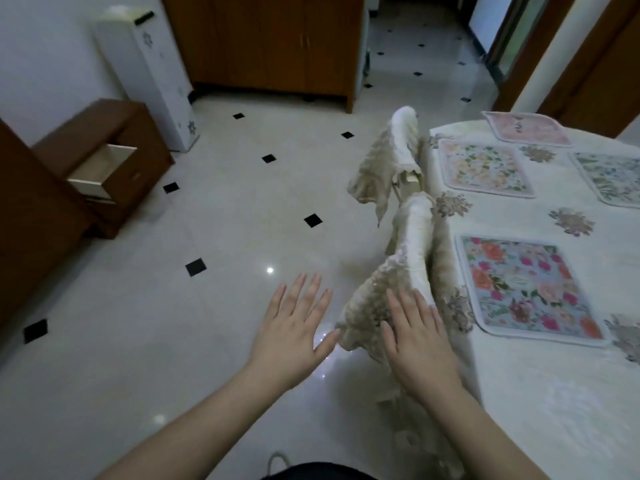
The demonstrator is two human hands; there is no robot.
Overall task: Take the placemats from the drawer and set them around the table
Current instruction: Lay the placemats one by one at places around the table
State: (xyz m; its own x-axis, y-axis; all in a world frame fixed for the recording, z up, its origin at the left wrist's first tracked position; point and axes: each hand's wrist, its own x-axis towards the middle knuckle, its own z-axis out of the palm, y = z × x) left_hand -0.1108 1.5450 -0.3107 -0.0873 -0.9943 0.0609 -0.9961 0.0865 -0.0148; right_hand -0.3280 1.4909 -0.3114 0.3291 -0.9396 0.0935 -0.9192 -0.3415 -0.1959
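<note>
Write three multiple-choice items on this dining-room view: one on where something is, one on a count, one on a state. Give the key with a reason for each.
1. Where does the brightest placemat, with red and pink flowers, lie?
A. On the table, nearest the person
B. On the floor
C. In the drawer

2. How many placemats show on the table?
A. One
B. Two
C. Four

3. What state is the drawer of the small wooden cabinet in?
A. Pushed shut
B. Pulled open
C. Taken out and set on the floor

Key:
1 A, it lies flat on the tablecloth just past the right hand.
2 C, the bright one, a pale floral one, a pink one and a blue-green one cut by the edge of the view.
3 B, its pale inside shows, sticking out of the cabinet front.

Both the left hand and the right hand are open and hold nothing.
</note>
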